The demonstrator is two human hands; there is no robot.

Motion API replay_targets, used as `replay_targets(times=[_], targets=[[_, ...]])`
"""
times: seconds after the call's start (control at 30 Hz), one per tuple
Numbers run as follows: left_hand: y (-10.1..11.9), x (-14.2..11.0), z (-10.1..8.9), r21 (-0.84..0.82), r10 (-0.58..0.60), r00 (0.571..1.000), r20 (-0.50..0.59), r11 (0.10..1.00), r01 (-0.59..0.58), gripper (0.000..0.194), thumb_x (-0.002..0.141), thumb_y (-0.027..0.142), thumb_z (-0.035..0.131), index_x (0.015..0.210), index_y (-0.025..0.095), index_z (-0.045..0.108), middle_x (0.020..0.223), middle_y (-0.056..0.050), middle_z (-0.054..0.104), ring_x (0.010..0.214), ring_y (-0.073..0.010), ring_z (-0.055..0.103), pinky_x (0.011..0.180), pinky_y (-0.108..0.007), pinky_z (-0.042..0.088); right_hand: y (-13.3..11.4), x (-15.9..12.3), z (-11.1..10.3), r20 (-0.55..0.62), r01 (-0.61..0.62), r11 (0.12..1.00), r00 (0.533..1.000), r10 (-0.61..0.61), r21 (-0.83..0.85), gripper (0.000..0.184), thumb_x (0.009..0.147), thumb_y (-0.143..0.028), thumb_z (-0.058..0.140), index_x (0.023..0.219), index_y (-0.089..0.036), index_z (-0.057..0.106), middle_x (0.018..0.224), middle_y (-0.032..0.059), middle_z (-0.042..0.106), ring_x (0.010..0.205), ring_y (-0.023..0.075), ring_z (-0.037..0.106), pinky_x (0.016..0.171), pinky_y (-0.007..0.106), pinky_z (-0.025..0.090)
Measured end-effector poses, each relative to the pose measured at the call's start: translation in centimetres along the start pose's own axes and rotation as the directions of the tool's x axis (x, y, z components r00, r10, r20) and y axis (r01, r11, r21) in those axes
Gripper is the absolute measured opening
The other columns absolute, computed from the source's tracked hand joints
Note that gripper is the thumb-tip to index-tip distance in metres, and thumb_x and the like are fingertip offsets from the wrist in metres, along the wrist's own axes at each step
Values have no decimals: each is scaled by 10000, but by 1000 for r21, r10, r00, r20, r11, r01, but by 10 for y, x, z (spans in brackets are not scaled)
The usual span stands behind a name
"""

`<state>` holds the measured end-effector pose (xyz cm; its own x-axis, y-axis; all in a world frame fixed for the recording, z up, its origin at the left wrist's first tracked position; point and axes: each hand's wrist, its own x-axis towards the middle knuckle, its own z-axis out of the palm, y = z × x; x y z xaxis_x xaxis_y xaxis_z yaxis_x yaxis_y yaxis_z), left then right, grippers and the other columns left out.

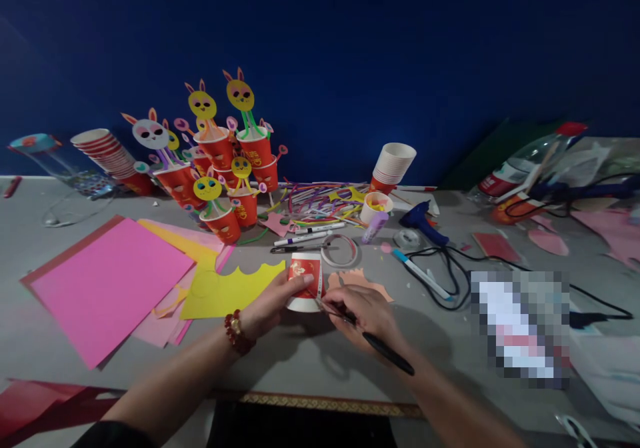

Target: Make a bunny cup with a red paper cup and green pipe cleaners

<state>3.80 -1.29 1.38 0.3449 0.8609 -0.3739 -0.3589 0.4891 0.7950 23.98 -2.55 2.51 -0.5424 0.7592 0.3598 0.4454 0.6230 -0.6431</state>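
My left hand (pixel 283 296) is closed around a red and white paper cup (pixel 304 268), which lies upside down or on its side just above the table. The thumb presses on the cup's red wall. In my right hand (pixel 365 311) is a slim black-handled tool (pixel 387 353); its thin front end meets the cup's right side, and its exact kind is hard to make out. Beyond the right fingers lie cut pieces of peach paper (pixel 357 279). Yellow paper (pixel 235 291) with a scalloped edge rests beside my left hand.
Red cups with paper bunny faces (pixel 220 225) stand at the back left, near pink sheets (pixel 110 281). Markers (pixel 305 237), a tape roll (pixel 340 251) and pipe cleaners (pixel 320 201) lie ahead. Stacked cups (pixel 393 165), a blue glue gun (pixel 425 221) and its cord are right.
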Motion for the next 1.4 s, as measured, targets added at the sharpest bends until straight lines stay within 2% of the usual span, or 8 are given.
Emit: replay_targets(times=[0.13, 0.27, 0.5, 0.67, 0.97, 1.1, 1.2, 1.4], targets=[[-6, 1, 0, -3, 129, 992, 7, 992, -129, 426, 715, 472, 808, 957, 141, 694, 870, -67, 756, 753, -184, 688, 716, -264, 527, 1, -2, 3, -35, -58, 993, 997, 62, 101, 77, 886, -287, 546, 887, -219, 581, 700, 3, 655, 618, 154, 599, 577, 236, 425], [-9, 2, 0, 27, 229, 972, 52, 973, -230, 505, 725, 581, 753, 955, 138, 674, 835, -66, 734, 746, -200, 672, 713, -278, 513, -4, -6, 8, -63, -213, 939, 969, 238, 269, 85, 924, -310, 543, 932, -230, 569, 719, 11, 672, 613, 157, 626, 568, 233, 456], [-13, 0, -2, 136, 321, 947, 15, 937, -320, 625, 618, 603, 814, 1017, 151, 646, 919, -85, 714, 831, -240, 653, 800, -337, 498, -8, -10, 21, -46, -308, 753, 912, 408, 581, 221, 953, -430, 547, 885, -222, 517, 605, -29, 604, 518, 123, 534, 513, 222, 396], [-13, -7, 1, 172, 403, 915, -6, 902, -397, 645, 546, 553, 874, 1012, 161, 658, 974, -108, 716, 889, -276, 651, 847, -378, 499, -10, -7, 29, 0, -294, 534, 876, 482, 793, 310, 925, -505, 578, 845, -225, 470, 539, -65, 547, 435, 92, 463, 459, 204, 346], [-3, -13, 1, 208, 529, 843, 95, 818, -537, 618, 571, 430, 900, 1063, 214, 596, 980, -92, 709, 910, -283, 660, 891, -410, 495, -7, -7, 32, 175, -289, 248, 900, 399, 925, 343, 837, -514, 665, 870, -243, 458, 437, -108, 493, 345, 84, 357, 397, 199, 340], [-1, -13, -4, 246, 570, 811, 134, 774, -584, 573, 550, 325, 910, 1026, 221, 608, 978, -88, 704, 913, -281, 645, 900, -414, 483, -6, -6, 29, 236, -316, 194, 907, 350, 929, 344, 851, -501, 679, 849, -234, 460, 433, -113, 484, 325, 66, 326, 381, 184, 357], [-2, -11, -7, 255, 550, 827, 111, 789, -559, 589, 500, 281, 926, 999, 225, 619, 966, -84, 701, 904, -281, 637, 900, -413, 478, -7, -5, 26, 257, -334, 188, 903, 344, 923, 355, 846, -500, 691, 845, -231, 459, 432, -110, 493, 316, 63, 327, 375, 181, 364], [-9, -10, -4, 247, 482, 876, 11, 848, -469, 688, 544, 488, 888, 1101, 196, 607, 940, -85, 674, 921, -283, 609, 911, -419, 470, -5, -7, 27, 249, -319, 197, 917, 310, 927, 385, 816, -545, 690, 854, -233, 467, 418, -124, 444, 315, 71, 319, 376, 192, 357]])
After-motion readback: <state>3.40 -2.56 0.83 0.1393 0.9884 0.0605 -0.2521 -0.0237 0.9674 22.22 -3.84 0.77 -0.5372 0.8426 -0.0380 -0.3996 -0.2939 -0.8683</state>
